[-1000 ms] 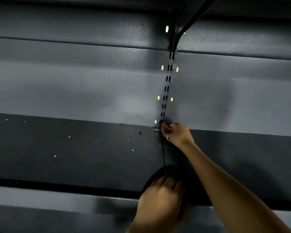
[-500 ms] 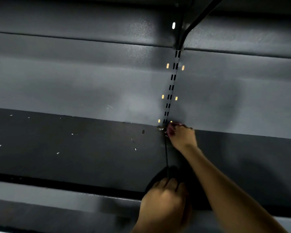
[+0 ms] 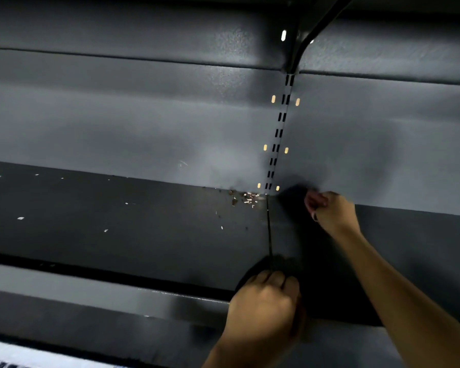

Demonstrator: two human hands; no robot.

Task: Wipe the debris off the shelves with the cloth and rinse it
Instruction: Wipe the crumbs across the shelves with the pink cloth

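While the wide dark grey metal shelf [image 3: 117, 221] carries scattered pale flecks and a small heap of reddish-white debris [image 3: 246, 197] piled at its back edge beside the slotted upright [image 3: 278, 134], the wiping step looks to be under way. The right hand [image 3: 329, 211] reaches to the back corner just right of that heap, its grip curled shut on something small and dark I cannot identify; the left hand [image 3: 263, 306] is fisted at the front lip, apparently on a dark cloth [image 3: 290, 264]. Next, the heap needs sweeping forward.
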